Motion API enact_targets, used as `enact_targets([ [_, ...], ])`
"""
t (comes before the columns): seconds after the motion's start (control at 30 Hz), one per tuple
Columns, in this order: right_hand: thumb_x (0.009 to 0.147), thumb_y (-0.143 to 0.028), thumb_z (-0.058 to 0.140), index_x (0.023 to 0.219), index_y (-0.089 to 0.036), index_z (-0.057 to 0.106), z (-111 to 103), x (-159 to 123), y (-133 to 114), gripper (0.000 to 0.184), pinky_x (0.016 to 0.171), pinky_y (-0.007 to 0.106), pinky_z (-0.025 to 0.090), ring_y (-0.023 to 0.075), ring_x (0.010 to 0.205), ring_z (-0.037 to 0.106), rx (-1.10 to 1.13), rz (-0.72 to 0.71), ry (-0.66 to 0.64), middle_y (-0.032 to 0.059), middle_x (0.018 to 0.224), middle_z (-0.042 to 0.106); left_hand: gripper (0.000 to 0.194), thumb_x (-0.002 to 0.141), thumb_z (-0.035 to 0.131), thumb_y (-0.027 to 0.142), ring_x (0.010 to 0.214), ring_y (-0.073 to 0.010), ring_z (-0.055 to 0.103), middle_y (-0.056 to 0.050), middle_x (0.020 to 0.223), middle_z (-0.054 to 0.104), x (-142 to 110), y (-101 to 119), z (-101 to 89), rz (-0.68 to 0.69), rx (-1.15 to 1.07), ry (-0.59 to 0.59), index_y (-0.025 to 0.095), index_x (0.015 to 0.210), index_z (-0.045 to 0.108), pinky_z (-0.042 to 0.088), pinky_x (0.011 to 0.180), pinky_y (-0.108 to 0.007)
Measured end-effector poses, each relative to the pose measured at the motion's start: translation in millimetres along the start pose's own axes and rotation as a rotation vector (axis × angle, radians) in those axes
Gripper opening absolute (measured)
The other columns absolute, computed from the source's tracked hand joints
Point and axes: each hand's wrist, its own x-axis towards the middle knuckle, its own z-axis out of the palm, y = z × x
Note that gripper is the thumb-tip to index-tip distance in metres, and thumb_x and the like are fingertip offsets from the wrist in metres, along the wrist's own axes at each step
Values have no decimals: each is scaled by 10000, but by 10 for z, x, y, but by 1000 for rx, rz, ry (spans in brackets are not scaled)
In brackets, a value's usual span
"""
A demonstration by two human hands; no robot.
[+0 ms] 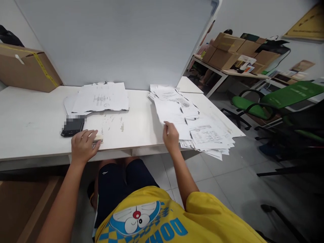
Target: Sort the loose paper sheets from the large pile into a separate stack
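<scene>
My right hand [171, 135] pinches the edge of a white sheet of paper [168, 113] between thumb and fingers. That sheet lies partly over a loose pile of printed papers [186, 101]. Nearer the front right corner, another stack of printed sheets [211, 135] sticks out past the table edge. At the front edge on the left, my left hand [84, 143] has its fingers and thumb around a small beige object [99, 138], whose kind I cannot make out. Just behind this hand lies a black phone-like device [73, 126], partly blurred out. A further paper stack [102, 98] sits behind it.
A grey-white panel [121, 44] stands along the back of the white table [32, 125]. A cardboard box [27, 65] rests at the back left. An open carton [27, 209] is below, left of my legs. Green chairs [253, 106] and a box-laden table [217, 72] stand to the right.
</scene>
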Motion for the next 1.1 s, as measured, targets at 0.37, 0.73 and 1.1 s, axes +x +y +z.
enact_targets([
  [0.37, 1026, -336, 394, 1372, -257, 586, -117, -461, -621, 403, 1190, 500, 353, 232, 1318, 566, 332, -165, -476, 87, 1370, 646, 555, 796, 719, 542, 1104, -195, 605, -54, 1208, 571, -776, 2265, 476, -1323, -1403, 284, 313, 1255, 510, 492, 905, -314],
  [0.73, 1011, -445, 346, 1428, -183, 552, 47, -681, -41, 534, 1068, 506, 449, 332, 1386, 477, -244, -36, -605, 131, 1532, 490, 495, 612, 907, 343, 1074, -258, 681, -90, 1106, 744, -523, 2372, 315, -1455, -1962, 159, 197, 1042, 709, 511, 979, -378],
  [1.1, 950, -610, 307, 1243, -180, 672, -139, -570, 402, 635, 1027, 585, 428, 386, 1232, 579, -23, 163, -382, 182, 1307, 659, 537, 574, 919, 502, 922, -311, 741, -146, 937, 776, -590, 2203, 140, -1478, -1591, 250, 117, 911, 756, 591, 838, -382],
])
